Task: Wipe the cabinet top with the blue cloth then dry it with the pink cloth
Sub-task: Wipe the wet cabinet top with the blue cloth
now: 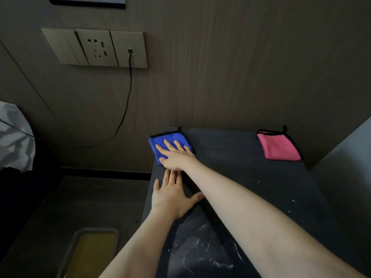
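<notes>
A folded blue cloth [160, 141] with black trim lies at the far left corner of the dark cabinet top [230, 157]. My right hand [176, 156] lies flat on it, fingers spread, its arm crossing over from the right. My left hand [170, 194] rests flat on the cabinet top just nearer than the blue cloth, fingers apart, holding nothing. A folded pink cloth [279, 146] with black trim lies at the far right of the top, against the wall. White smears and specks [200, 251] mark the near part of the top.
A wood-grain wall rises behind the cabinet, with a socket panel [96, 48] and a black cable [128, 91] hanging down to the left. A yellow-lined bin [92, 251] stands on the floor at the left. White bedding [14, 137] shows at the left edge. A grey panel [349, 157] borders the right.
</notes>
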